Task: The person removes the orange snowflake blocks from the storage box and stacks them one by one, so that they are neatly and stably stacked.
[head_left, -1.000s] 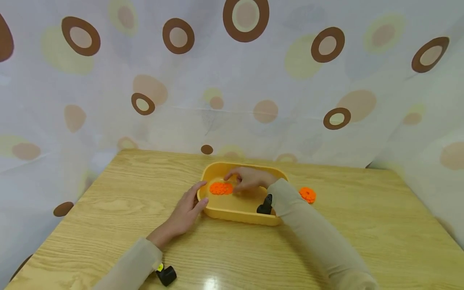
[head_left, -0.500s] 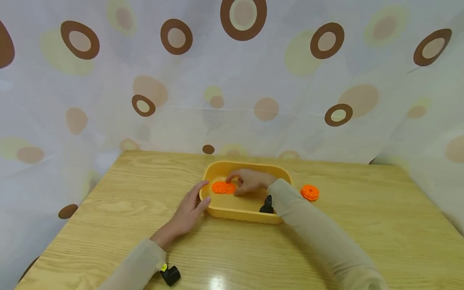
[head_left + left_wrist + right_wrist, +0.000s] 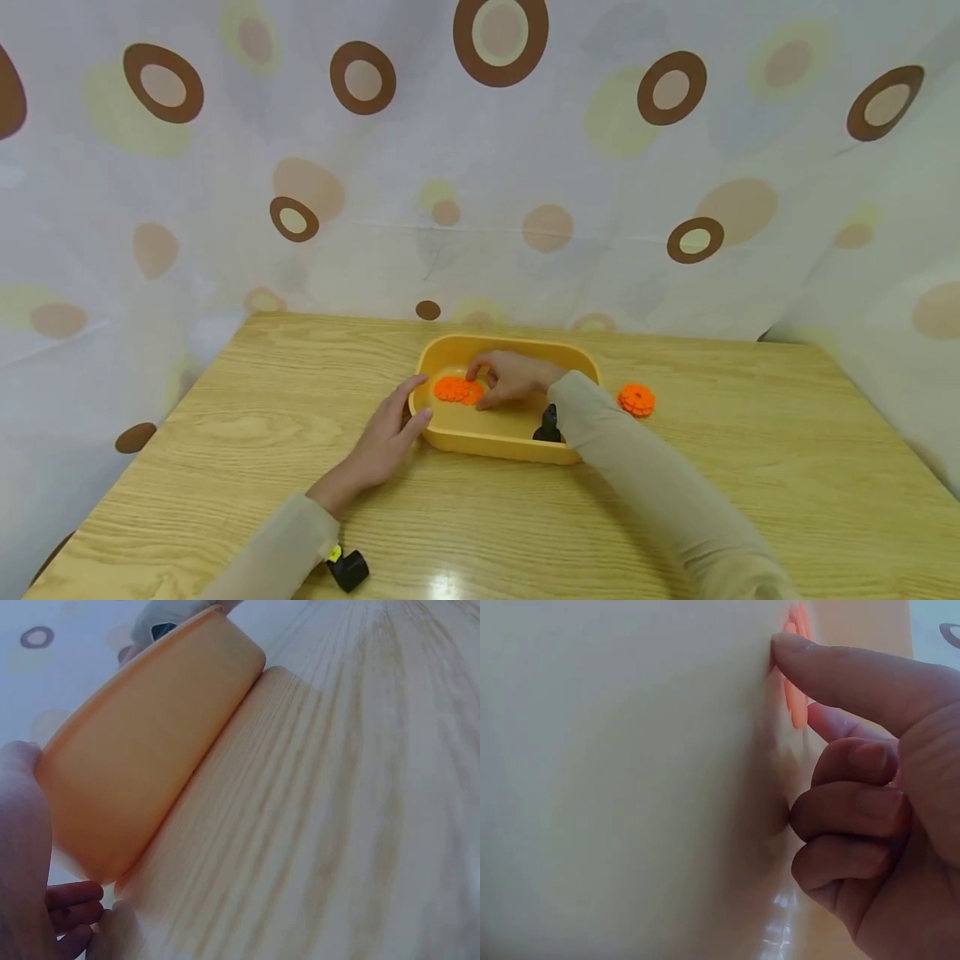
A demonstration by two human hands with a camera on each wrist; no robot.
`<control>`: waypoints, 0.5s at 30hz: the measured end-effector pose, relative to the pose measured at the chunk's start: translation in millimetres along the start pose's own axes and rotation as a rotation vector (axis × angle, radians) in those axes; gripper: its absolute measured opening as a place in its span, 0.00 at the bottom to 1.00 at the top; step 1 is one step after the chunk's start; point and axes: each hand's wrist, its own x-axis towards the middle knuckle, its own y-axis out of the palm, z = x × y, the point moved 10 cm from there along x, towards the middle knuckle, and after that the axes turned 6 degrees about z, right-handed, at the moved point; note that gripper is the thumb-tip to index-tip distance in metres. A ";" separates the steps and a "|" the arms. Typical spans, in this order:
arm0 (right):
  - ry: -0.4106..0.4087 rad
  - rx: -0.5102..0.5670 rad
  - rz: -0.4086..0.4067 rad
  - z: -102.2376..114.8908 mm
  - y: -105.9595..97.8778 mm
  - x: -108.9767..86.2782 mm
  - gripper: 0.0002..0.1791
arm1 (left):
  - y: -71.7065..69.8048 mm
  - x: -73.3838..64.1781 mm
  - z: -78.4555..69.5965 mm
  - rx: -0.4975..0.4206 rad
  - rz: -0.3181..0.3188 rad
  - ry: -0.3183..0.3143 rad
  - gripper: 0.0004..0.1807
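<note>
In the head view a yellow plastic tub (image 3: 491, 446) stands on the table. My left hand (image 3: 382, 437) holds its left end, thumb over the near rim and index fingertip at the corner; the left wrist view shows more fingers low outside the tub wall (image 3: 142, 750). Inside lie thin orange scallop-edged discs (image 3: 451, 388), overlapping flat. My right hand (image 3: 513, 375) reaches into the tub, thumb and index finger spanning the edges of the rightmost disc (image 3: 473, 393). Close up, the discs appear edge-on (image 3: 798, 697) beside my thumb (image 3: 840, 675), with the other fingers curled.
A stack of orange discs (image 3: 637, 400) lies on the table right of the tub. Black wrist devices sit at the right sleeve (image 3: 548, 425) and the left sleeve (image 3: 348, 570). Behind the wooden table (image 3: 315, 358) hangs a spotted cloth (image 3: 375, 167).
My right thumb and index finger have settled around the rightmost disc, which now shows more apart from the others. My left hand stays on the tub; the head view shifts slightly.
</note>
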 end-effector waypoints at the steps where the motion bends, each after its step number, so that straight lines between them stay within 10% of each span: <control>1: 0.001 -0.002 -0.004 -0.8 0.1 0.6 0.22 | -0.1 -0.2 0.2 -0.003 0.000 0.000 0.28; 15: 0.061 0.011 0.014 -8.7 -0.1 0.6 0.19 | -1.1 -0.3 -0.7 0.022 -0.010 0.021 0.28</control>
